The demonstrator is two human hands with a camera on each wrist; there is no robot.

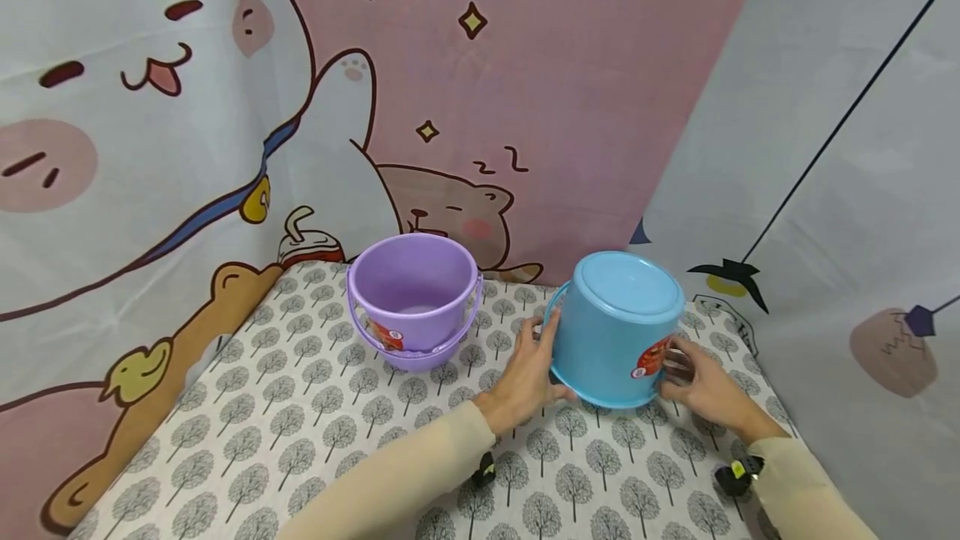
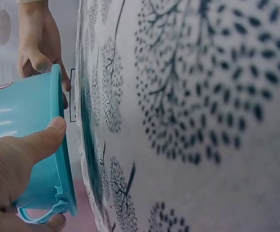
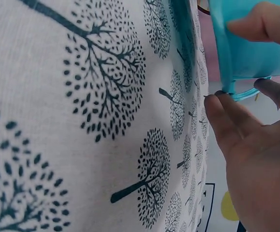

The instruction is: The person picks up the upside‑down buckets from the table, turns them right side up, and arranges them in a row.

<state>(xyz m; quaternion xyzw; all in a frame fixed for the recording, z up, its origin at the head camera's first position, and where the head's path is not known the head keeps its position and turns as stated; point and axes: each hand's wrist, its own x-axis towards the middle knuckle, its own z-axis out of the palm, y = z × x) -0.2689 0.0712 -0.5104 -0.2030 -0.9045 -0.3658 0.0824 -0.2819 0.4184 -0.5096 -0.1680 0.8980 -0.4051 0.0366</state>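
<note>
A light blue plastic bucket (image 1: 617,340) is upside down, its base up and its rim down, slightly tilted. My left hand (image 1: 528,369) holds its left side, with the thumb (image 2: 50,137) on the wall near the rim and a fingertip by the handle mount. From the right, my right hand (image 1: 701,382) holds the bucket, its thumb (image 3: 256,24) on the wall and fingertips by the rim and handle. In the left wrist view, the rim is just over the cloth, with a shadow beneath. A purple bucket (image 1: 412,273) stands upright to the left, handle lowered in front.
The table is covered by a white cloth (image 1: 300,407) printed with grey trees. Behind it hangs a pink and white curtain (image 1: 570,107) with cartoon animals, and pale fabric (image 1: 847,190) runs down the right side.
</note>
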